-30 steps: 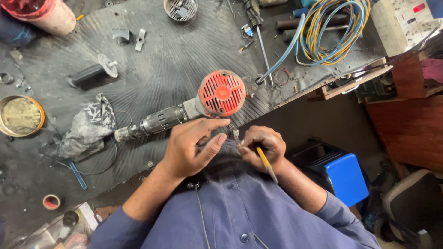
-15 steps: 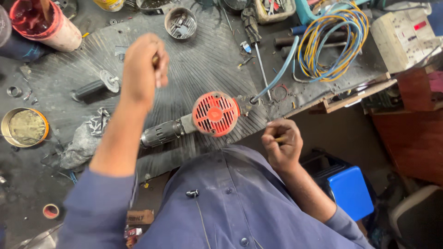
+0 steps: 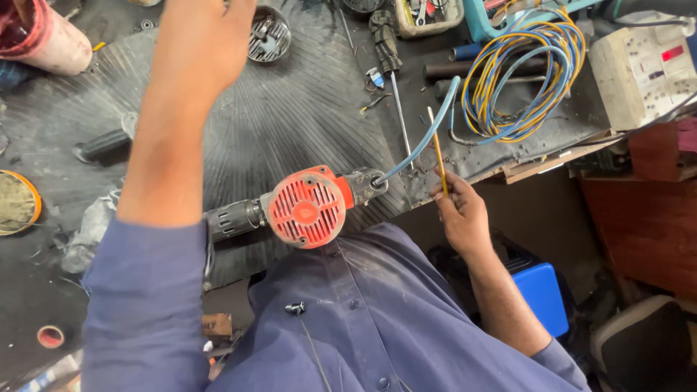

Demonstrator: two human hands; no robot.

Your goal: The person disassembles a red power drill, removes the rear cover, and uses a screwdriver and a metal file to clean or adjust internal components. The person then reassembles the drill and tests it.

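A power drill with a red vented motor housing (image 3: pixel 305 207) lies on the dark ribbed mat (image 3: pixel 319 109), right at the bench edge against my blue shirt. A pale blue cable (image 3: pixel 425 138) leaves its rear end. My right hand (image 3: pixel 461 210) grips a thin yellow-handled tool (image 3: pixel 437 149) pointing up, just right of the drill's back. My left hand (image 3: pixel 200 43) is stretched far over the bench toward a round tin of metal parts (image 3: pixel 267 33); its fingers run out of the top of the picture, so what they hold is hidden.
A coil of yellow and blue wires (image 3: pixel 523 72) and a white switch box (image 3: pixel 642 69) sit at the back right. A long screwdriver (image 3: pixel 392 72) lies on the mat. A black handle (image 3: pixel 102 145) and crumpled rag (image 3: pixel 91 229) lie left. A blue box (image 3: pixel 541 294) stands below.
My left hand left the drill and reached far forward across the bench. My right hand rose from my lap to the bench edge with the yellow tool upright. The view tipped forward.
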